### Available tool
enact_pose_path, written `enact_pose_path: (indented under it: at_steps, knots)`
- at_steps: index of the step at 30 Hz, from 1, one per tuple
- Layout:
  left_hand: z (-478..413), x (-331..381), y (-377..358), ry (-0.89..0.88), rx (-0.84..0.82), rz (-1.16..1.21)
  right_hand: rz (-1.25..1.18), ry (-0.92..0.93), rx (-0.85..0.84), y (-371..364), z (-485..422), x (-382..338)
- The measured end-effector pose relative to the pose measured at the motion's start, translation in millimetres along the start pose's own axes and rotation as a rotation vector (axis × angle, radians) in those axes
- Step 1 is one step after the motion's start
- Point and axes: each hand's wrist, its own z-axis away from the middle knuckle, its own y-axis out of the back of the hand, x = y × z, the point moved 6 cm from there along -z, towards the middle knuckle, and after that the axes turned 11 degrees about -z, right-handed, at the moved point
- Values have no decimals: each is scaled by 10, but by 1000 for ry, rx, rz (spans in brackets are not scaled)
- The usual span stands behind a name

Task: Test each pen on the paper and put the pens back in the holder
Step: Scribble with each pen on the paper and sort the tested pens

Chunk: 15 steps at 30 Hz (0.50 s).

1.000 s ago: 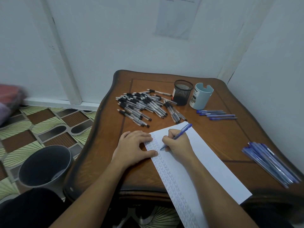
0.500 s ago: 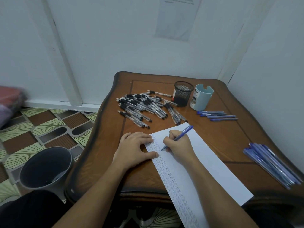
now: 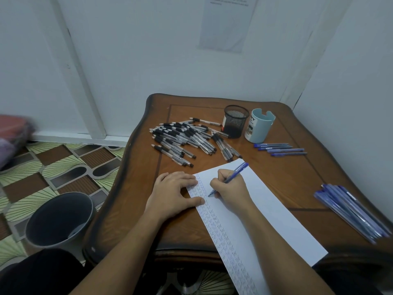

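White paper (image 3: 276, 220) slants across the wooden table (image 3: 131, 209), with small blue marks down its left margin. The left hand (image 3: 172, 194) lies flat with fingers straight, pressing the sheet's edge. The right hand (image 3: 230, 188) curls round a blue pen (image 3: 236, 173), tip on the paper. Beyond, black-grip pens (image 3: 187, 139) are heaped beside a black mesh holder (image 3: 235, 121) and a pale blue holder (image 3: 259, 125). 4 blue pens (image 3: 280, 149) lie nearby.

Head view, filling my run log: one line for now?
right hand grips blue pen, tip on paper; left hand presses paper; step=testing
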Motion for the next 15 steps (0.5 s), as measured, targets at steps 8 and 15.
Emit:
enact_pose_path:
  at_steps: [8,15]
  knots:
    - [1,-7,-4,-5,19,6,-2,7,16,19,-21,21]
    - [10,-6,5,-6,18,16,-201,-54,249,205,-25,-83]
